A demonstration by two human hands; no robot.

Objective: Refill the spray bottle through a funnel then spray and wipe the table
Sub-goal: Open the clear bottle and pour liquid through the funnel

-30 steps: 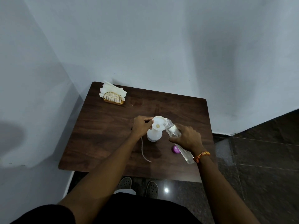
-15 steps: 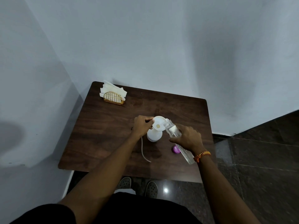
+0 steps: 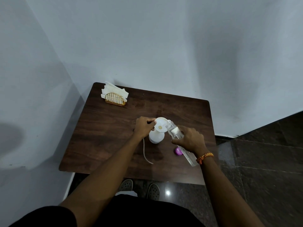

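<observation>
A white spray bottle (image 3: 156,137) stands near the middle of the dark wooden table (image 3: 105,138) with a white funnel (image 3: 161,125) in its neck. My left hand (image 3: 144,126) pinches the funnel's left rim. My right hand (image 3: 190,139) grips a clear water bottle (image 3: 173,131), tilted so its open mouth rests over the funnel's right edge. The bottle's base (image 3: 191,158) sticks out below my wrist. A thin white dip tube (image 3: 145,153) lies on the table below my left hand; the spray head is hidden by that hand.
A purple bottle cap (image 3: 178,151) lies on the table just under my right hand. A gold wire holder with white napkins (image 3: 115,96) stands at the far left corner. Walls close in at the back and left; dark tiled floor (image 3: 262,169) lies to the right.
</observation>
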